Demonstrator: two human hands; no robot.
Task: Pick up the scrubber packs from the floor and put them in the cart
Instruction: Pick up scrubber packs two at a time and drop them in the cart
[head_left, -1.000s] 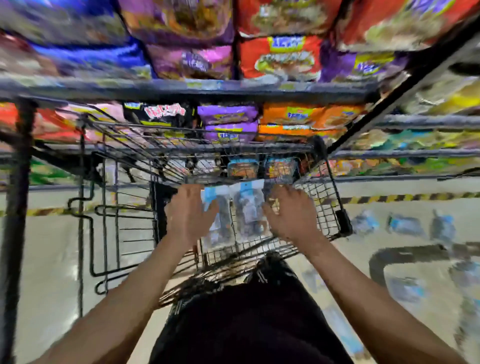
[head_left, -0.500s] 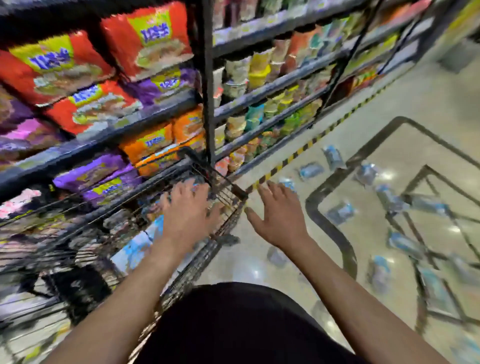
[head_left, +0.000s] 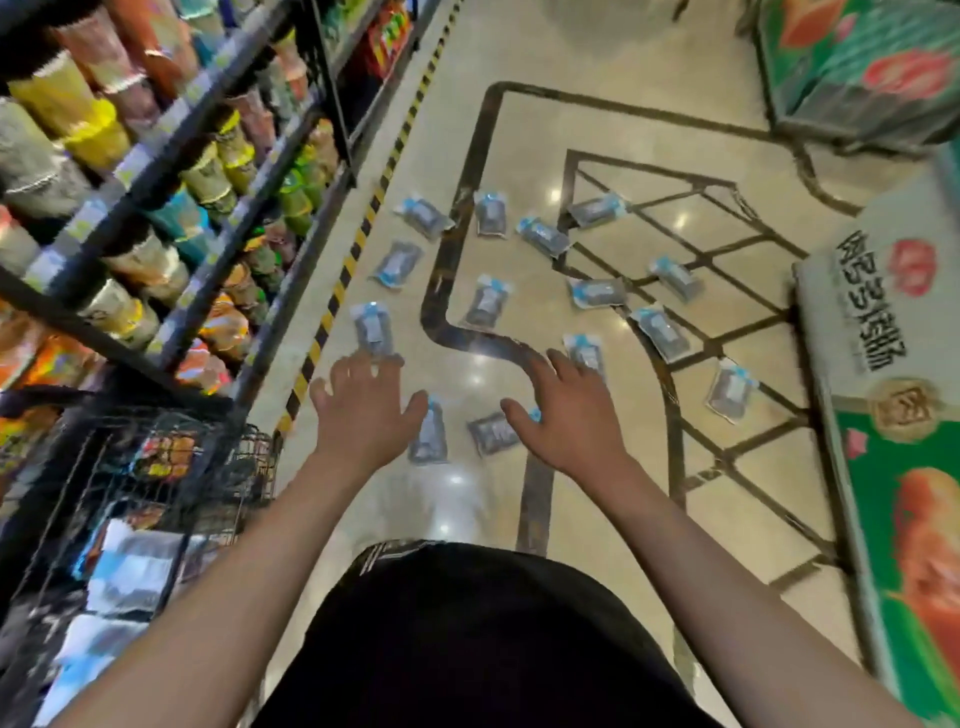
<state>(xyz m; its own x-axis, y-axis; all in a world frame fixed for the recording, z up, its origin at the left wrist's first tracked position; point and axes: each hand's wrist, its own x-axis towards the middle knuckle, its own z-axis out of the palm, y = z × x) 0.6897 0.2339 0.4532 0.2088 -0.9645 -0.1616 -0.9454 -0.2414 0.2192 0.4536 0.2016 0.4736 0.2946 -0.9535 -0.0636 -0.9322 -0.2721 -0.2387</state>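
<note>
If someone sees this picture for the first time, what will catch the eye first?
Probably the many scrubber packs scattered over the shiny floor in the middle. Next, the two empty hands, left hand and right hand, spread open above the nearest packs. The wire cart, already holding packs, stands at lower left beside the shelves.

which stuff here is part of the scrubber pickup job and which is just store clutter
Part of the job:
- scrubber packs scattered on the floor
- cart at lower left, some packs already inside
- left hand and right hand, both open and empty

Just lying about:
- shelves of cup noodles and snacks
- green cartons at right
- yellow-black floor tape
</note>
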